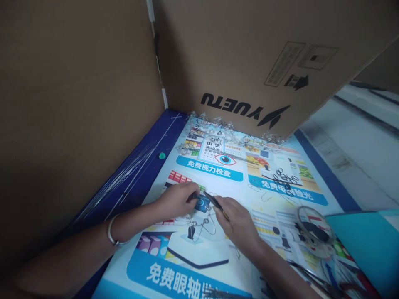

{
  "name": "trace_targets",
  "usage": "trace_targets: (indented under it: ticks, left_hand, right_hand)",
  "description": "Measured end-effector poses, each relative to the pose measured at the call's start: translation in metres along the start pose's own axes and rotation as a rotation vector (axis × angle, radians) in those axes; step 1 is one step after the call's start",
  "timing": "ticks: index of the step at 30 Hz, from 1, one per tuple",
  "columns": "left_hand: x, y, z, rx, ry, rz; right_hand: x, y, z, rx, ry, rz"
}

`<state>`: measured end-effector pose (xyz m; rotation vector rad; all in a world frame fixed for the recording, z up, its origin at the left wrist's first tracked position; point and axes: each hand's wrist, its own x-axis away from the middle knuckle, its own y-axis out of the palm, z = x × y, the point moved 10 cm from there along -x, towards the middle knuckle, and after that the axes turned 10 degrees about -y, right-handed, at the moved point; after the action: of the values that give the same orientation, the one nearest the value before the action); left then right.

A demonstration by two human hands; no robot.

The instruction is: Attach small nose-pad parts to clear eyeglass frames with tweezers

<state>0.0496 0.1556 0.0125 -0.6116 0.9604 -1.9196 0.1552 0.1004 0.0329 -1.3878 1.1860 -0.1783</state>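
My left hand (178, 200) is closed, its fingertips pinching a small dark piece (192, 197) whose kind I cannot make out. Facing it, my right hand (237, 219) grips a slim black pointed tool (217, 204) with a yellowish stripe, its tip angled toward the left fingers. Just below the fingertips, a thin bent wire with small clear beads (205, 221) loops over the printed sheet; whether either hand holds it is not clear. A silvery bangle (111, 231) circles my left wrist.
Cardboard walls (249, 54) stand at the back and left. Clear beaded wire pieces (218, 124) line the far edge. Black rings (285, 178) lie at right, near a round clear container (315, 226) and dark-handled tools (311, 276). Straight wires (124, 170) lie at left beside a green lump (161, 155).
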Motion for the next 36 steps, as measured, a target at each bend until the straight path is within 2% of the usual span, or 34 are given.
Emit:
trace_targets:
  ticks: [8, 17, 26, 36]
  left_hand:
    - [-0.002, 0.008, -0.013, 0.293, -0.132, -0.077]
    - [-0.006, 0.018, -0.024, 0.668, -0.239, -0.134]
    - [-0.007, 0.023, -0.033, 0.896, -0.382, -0.137]
    - [-0.006, 0.022, -0.036, 1.002, -0.430, -0.137]
  right_hand:
    - [0.001, 0.005, 0.005, -0.007, 0.034, -0.042]
    - [0.001, 0.003, 0.005, 0.000, 0.046, -0.015]
    - [0.001, 0.003, 0.003, 0.037, 0.028, -0.038]
    - [-0.001, 0.000, -0.005, 0.136, -0.026, -0.045]
